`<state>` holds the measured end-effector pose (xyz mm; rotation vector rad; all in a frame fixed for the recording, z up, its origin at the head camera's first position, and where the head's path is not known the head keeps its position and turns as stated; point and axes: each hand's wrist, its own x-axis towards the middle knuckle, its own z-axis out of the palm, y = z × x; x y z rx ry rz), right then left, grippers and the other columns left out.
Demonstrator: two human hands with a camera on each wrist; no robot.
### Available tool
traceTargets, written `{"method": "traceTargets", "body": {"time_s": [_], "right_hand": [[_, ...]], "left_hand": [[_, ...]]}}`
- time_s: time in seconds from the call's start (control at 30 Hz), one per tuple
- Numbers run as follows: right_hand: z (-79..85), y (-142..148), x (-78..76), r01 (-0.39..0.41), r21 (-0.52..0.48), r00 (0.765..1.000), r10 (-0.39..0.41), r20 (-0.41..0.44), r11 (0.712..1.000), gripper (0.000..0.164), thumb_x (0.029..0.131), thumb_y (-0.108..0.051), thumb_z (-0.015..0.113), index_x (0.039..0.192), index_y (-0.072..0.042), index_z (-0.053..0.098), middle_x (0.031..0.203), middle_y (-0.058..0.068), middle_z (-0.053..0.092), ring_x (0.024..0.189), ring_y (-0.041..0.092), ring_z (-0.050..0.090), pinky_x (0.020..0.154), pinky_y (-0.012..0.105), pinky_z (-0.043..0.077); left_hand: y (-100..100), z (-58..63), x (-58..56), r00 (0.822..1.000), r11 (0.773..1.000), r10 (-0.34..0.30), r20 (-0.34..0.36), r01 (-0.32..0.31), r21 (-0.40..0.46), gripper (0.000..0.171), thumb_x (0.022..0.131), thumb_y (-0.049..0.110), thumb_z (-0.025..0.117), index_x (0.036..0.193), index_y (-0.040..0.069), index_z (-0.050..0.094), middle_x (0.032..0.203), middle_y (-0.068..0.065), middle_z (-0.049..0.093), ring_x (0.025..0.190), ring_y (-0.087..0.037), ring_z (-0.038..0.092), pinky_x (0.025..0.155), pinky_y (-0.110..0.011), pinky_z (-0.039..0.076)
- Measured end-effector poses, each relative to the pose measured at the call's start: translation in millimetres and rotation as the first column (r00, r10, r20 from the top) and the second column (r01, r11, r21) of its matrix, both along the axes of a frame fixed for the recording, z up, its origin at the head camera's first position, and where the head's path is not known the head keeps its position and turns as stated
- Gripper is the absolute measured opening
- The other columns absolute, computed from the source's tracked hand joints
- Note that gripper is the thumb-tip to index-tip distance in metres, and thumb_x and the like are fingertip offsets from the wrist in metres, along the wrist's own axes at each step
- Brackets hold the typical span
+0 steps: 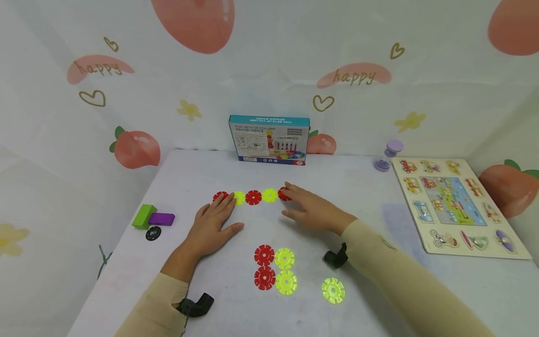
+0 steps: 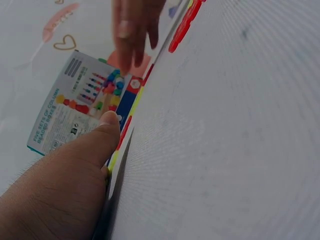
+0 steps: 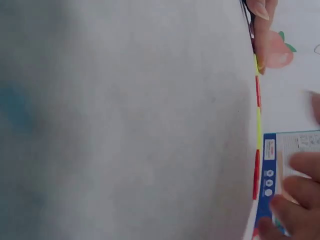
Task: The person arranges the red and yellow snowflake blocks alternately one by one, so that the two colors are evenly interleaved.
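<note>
Red and yellow-green notched discs lie in an alternating row across the table, with a red disc [image 1: 253, 193] in the middle. My left hand [image 1: 212, 231] rests palm down, its straight fingertips on the red disc [image 1: 218, 194] at the left end and beside a yellow-green disc [image 1: 239, 198]. Over the right end reaches my right hand [image 1: 313, 208], fingers extended and partly covering another red disc [image 1: 282, 194]. In the right wrist view, the spread fingers of that hand [image 3: 300, 200] hold nothing. Nearer me, two red discs [image 1: 264, 277] sit beside two yellow-green ones [image 1: 286, 288].
A single yellow-green disc [image 1: 333, 298] lies front right. At the back stands a printed box [image 1: 269, 140]. Right of it are a purple sand timer [image 1: 383, 164] and a wooden picture puzzle [image 1: 459, 206]. Green [image 1: 144, 216] and purple blocks [image 1: 162, 219] lie left, by a black round timer [image 1: 153, 233].
</note>
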<state>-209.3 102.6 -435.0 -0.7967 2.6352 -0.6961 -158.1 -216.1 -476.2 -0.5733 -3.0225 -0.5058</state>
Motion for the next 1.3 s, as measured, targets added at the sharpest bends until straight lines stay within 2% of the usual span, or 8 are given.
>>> {"method": "traceTargets", "body": {"time_s": [0.13,0.33,0.5,0.63,0.77,1.0,1.1,1.3], "right_hand": [[17.0,14.8,14.8,0.137,-0.316,0.989,-0.111,0.098,0.939,0.058,0.092,-0.054,0.054,0.143,-0.031,0.043,0.147,-0.01,0.038,0.13,0.015,0.039,0.099,0.045,0.041],[47.7,49.5,66.1,0.158,-0.662,0.974,-0.004,0.228,0.732,0.036,0.103,-0.02,0.042,0.139,-0.018,0.047,0.134,0.001,0.051,0.116,0.028,0.053,0.093,0.045,0.046],[13.7,90.3,101.0,0.156,-0.799,0.938,0.167,0.305,0.581,0.043,0.105,-0.018,0.024,0.145,-0.008,0.036,0.137,0.023,0.043,0.117,0.045,0.045,0.092,0.044,0.045],[-14.9,115.9,124.6,0.18,-0.836,0.879,0.297,0.374,0.519,0.048,0.106,-0.021,0.015,0.149,0.001,0.022,0.139,0.037,0.03,0.12,0.047,0.04,0.093,0.039,0.042],[-28.2,128.6,141.5,0.17,-0.798,0.852,0.32,0.414,0.579,0.045,0.105,-0.008,0.029,0.148,0.003,0.022,0.14,0.032,0.033,0.119,0.04,0.043,0.094,0.033,0.042],[-29.5,110.2,159.1,-0.02,-0.417,0.989,0.079,0.124,0.909,0.049,0.086,-0.027,0.074,0.131,-0.023,0.055,0.124,-0.007,0.051,0.109,0.013,0.05,0.091,0.022,0.042],[-27.0,101.9,162.1,-0.005,-0.311,0.996,0.035,0.088,0.95,0.036,0.084,-0.032,0.075,0.116,-0.032,0.057,0.112,-0.014,0.048,0.102,0.008,0.047,0.087,0.022,0.042],[-20.8,96.2,148.9,0.16,-0.355,0.967,-0.075,0.243,0.921,0.014,0.089,-0.031,0.069,0.1,-0.027,0.061,0.089,-0.008,0.06,0.078,0.011,0.055,0.065,0.026,0.048]], "left_hand": [[0.8,0.2,1.0,1.0,1.0,0.001,0.004,-0.001,0.0,0.081,0.089,0.066,0.046,0.152,0.018,0.028,0.157,0.002,0.019,0.144,-0.024,0.009,0.108,-0.059,0.011],[0.1,-2.6,0.2,1.0,1.0,0.003,-0.004,-0.003,-0.001,0.081,0.088,0.067,0.045,0.152,0.019,0.028,0.157,0.004,0.018,0.144,-0.023,0.008,0.108,-0.059,0.01],[0.2,-3.7,0.0,1.0,1.0,0.003,0.007,-0.003,-0.005,0.082,0.088,0.067,0.045,0.152,0.02,0.027,0.158,0.005,0.017,0.144,-0.022,0.008,0.108,-0.059,0.009],[-0.1,-4.6,-0.5,1.0,1.0,0.004,0.009,-0.004,-0.005,0.081,0.088,0.067,0.045,0.153,0.021,0.026,0.158,0.006,0.016,0.144,-0.021,0.007,0.109,-0.058,0.009],[0.5,-5.3,-0.8,1.0,1.0,0.009,0.004,-0.009,-0.004,0.081,0.088,0.067,0.046,0.153,0.021,0.026,0.158,0.007,0.016,0.144,-0.02,0.007,0.109,-0.058,0.009],[-0.3,-7.8,0.2,1.0,1.0,0.01,0.002,-0.01,0.0,0.08,0.089,0.067,0.045,0.152,0.021,0.026,0.157,0.007,0.017,0.144,-0.02,0.007,0.109,-0.058,0.008],[-0.9,-7.6,0.0,1.0,1.0,0.007,-0.003,-0.007,0.0,0.081,0.089,0.068,0.043,0.153,0.021,0.026,0.158,0.007,0.017,0.144,-0.02,0.007,0.109,-0.058,0.009],[-1.3,-5.4,-0.7,1.0,1.0,0.003,-0.008,-0.003,0.008,0.081,0.089,0.068,0.042,0.152,0.021,0.026,0.157,0.007,0.017,0.144,-0.019,0.007,0.109,-0.057,0.009]]}}
